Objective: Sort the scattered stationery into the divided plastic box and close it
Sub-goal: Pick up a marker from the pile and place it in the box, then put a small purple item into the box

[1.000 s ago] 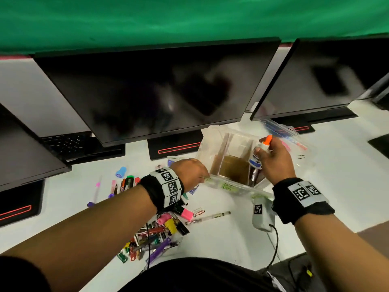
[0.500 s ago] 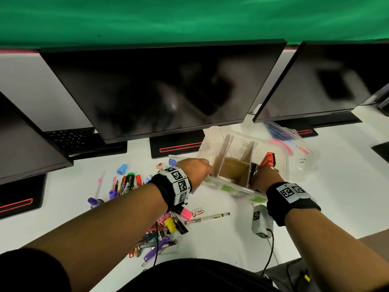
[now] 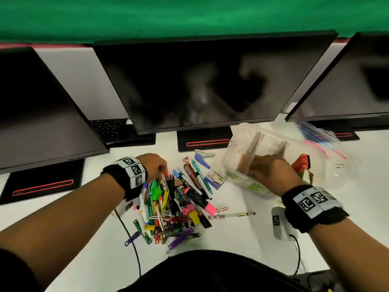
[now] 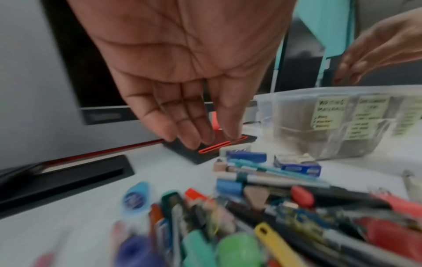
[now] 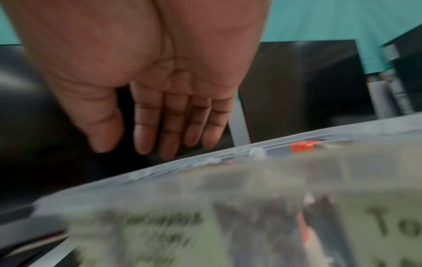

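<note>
Plainly, the main risk is a muddled pick. The pile of pens [image 3: 174, 205] lies tangled on the white desk [image 3: 231, 234], markers, clips and tags crossing one another, so a quick grab could lift two kinds at once or drag neighbours off toward the desk's edge. A second risk is the box [image 3: 273, 157] itself: it is light clear plastic with cardboard dividers, and a careless hand inside could shove it or bend a divider, letting items slip into the wrong section. Its labels are too blurred to read fully, so a wrong section is an easy mistake.

The left hand [image 4: 182, 75] hovers palm down just above the far edge of the pile, fingers [image 4: 194, 130] straight and together, holding nothing. The right hand [image 3: 271, 171] reaches over the near rim of the box, above its middle section; its fingers [image 5: 169, 126] hang loose and straight, empty as well.

The box sits open to the right of the pile, a few things already in its right section, and its lid [image 3: 328, 144] lies behind it.
</note>
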### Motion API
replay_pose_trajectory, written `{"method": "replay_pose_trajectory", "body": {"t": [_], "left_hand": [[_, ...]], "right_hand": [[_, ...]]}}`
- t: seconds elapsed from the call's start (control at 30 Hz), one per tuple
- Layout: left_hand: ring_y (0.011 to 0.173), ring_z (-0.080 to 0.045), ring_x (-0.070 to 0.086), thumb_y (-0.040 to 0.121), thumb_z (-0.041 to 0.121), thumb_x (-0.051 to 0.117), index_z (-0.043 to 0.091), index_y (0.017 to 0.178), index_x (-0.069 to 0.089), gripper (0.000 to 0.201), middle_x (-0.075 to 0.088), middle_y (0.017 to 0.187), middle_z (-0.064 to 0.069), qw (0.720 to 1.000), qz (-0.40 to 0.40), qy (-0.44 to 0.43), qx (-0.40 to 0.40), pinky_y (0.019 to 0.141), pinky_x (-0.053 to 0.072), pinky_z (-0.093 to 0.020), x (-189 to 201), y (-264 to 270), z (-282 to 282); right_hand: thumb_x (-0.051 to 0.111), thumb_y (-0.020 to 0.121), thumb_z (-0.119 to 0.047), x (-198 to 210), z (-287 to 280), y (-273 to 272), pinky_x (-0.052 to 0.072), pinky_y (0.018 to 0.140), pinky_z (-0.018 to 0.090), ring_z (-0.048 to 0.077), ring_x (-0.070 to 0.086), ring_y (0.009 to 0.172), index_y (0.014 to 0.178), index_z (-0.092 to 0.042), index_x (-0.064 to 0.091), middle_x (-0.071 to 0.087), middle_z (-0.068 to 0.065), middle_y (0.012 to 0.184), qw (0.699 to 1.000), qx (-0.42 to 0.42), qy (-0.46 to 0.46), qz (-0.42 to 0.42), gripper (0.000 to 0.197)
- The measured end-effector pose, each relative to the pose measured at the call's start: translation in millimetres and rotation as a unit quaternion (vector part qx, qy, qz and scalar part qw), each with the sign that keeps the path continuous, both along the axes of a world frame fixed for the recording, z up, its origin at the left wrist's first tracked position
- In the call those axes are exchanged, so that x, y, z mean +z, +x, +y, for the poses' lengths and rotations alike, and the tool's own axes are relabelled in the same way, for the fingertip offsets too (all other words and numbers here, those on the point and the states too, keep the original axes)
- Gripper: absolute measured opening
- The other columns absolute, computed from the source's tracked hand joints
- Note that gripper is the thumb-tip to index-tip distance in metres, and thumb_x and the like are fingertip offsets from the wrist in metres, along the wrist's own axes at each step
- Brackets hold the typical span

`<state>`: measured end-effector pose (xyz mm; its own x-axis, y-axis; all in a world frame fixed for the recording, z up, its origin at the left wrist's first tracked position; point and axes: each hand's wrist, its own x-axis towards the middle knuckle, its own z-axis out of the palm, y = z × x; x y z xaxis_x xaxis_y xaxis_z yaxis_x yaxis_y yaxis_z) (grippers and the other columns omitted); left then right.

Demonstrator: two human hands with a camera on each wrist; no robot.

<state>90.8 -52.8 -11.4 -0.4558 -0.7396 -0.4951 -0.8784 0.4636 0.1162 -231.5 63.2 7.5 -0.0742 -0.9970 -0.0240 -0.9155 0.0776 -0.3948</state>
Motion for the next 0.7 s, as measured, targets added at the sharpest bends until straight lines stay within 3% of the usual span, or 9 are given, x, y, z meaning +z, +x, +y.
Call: {"method": "replay_pose_trajectory", "body": {"t": [0.1,0.23,0.37,0.57,0.7], "left_hand": [[0.114,-0.019,0.058,0.089,0.014,0.054,0.021,0.113,0.066,0.029,0.065,0.121,0.000,0.998,-0.043,0.045,0.022,0.093,0.042,-0.023,-3,26,2],[0.113,-0.017,0.058,0.086,0.024,0.063,0.022,0.116,0.065,0.030,0.064,0.121,0.001,0.996,-0.039,0.065,0.048,0.087,0.039,-0.020,-11,49,11],[0.116,-0.022,0.056,0.081,0.032,0.069,0.028,0.122,0.061,0.042,0.059,0.124,-0.003,0.995,-0.058,0.046,0.072,0.096,0.042,-0.027,-24,64,20],[0.113,-0.022,0.058,0.087,0.018,0.056,0.022,0.114,0.065,0.029,0.060,0.122,-0.004,0.988,-0.107,0.015,0.107,0.093,0.047,-0.027,-32,72,25],[0.108,-0.019,0.059,0.084,0.019,0.058,0.019,0.105,0.067,0.023,0.066,0.115,-0.001,0.988,-0.086,-0.012,0.129,0.090,0.047,-0.026,-19,64,19]], "right_hand": [[0.069,0.081,-0.027,-26,-3,18,0.040,0.094,0.028,0.024,0.057,0.107,0.105,-0.015,0.071,0.069,0.004,0.108,0.998,0.046,0.031,0.003,0.027],[0.066,0.083,-0.015,-40,-6,21,0.038,0.092,0.031,0.029,0.053,0.104,0.100,-0.011,0.073,0.071,0.009,0.100,0.999,0.015,-0.016,-0.029,0.018],[0.066,0.084,-0.013,-41,-6,23,0.038,0.091,0.030,0.028,0.052,0.104,0.098,-0.008,0.073,0.070,0.011,0.097,0.999,0.007,-0.022,-0.047,0.017],[0.063,0.086,-0.015,-38,-5,25,0.039,0.092,0.031,0.026,0.051,0.105,0.100,-0.011,0.073,0.071,0.008,0.099,0.999,0.011,-0.017,-0.040,0.018],[0.065,0.084,-0.014,-35,-4,26,0.040,0.090,0.033,0.030,0.052,0.102,0.098,-0.010,0.073,0.071,0.010,0.096,0.999,0.018,-0.020,-0.041,0.016]]}}
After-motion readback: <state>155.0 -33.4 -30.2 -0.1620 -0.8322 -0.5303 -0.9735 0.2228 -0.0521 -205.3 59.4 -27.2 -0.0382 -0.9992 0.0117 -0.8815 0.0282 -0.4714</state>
